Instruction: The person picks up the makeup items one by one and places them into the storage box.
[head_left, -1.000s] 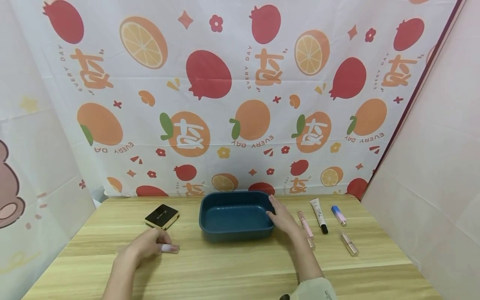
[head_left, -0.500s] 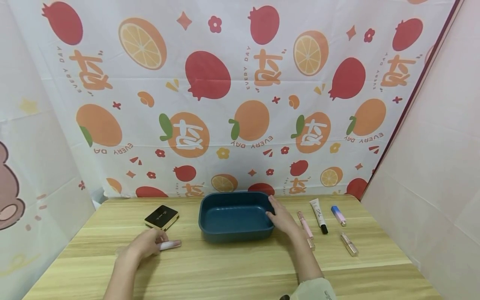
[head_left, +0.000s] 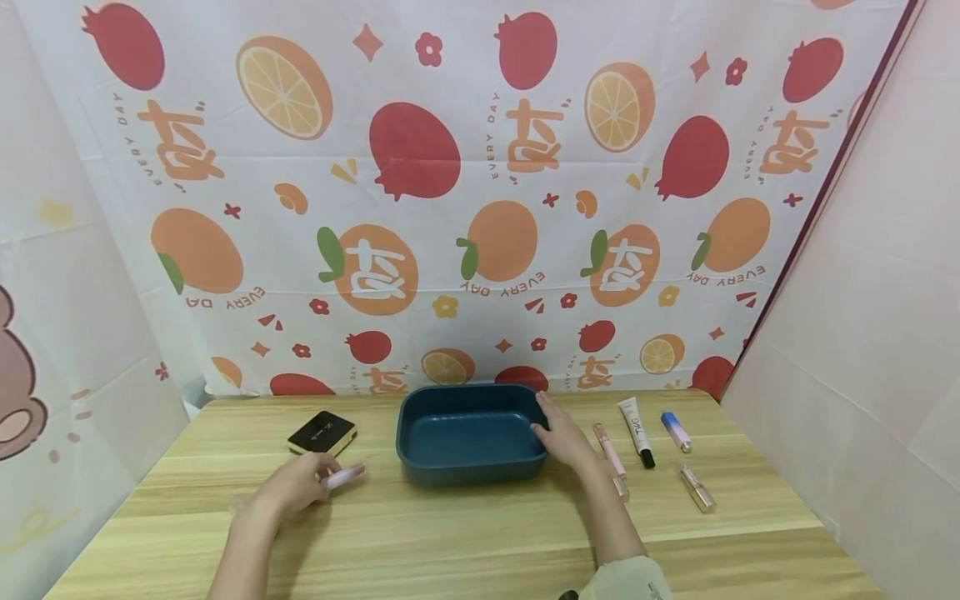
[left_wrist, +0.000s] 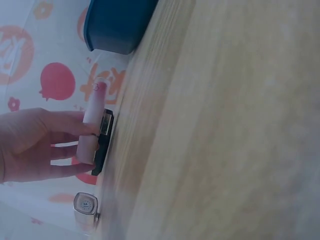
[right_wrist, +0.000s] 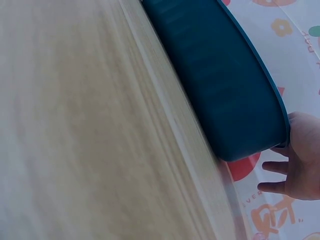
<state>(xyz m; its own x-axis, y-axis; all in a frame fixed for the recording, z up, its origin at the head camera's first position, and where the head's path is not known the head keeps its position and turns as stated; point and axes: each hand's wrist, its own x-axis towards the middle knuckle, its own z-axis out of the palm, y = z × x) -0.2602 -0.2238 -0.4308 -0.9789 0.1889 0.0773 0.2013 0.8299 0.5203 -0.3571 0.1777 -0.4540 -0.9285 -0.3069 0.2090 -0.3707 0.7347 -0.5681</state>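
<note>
Blue bin point(head_left: 476, 475): right hand point(head_left: 561, 435) grips its rim; a gap off, left hand point(head_left: 296, 483) pinches one lip tube point(head_left: 346, 477); five cosmetics point(head_left: 637, 432) lie lower right.

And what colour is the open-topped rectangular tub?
Dark teal; the tub shows best in the head view.

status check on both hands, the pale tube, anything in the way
Left hand pinching pale tube. Right hand at blue basin, right rim. Tube outside basin, no obstacle seen between. Black compact just beyond left hand.
</note>
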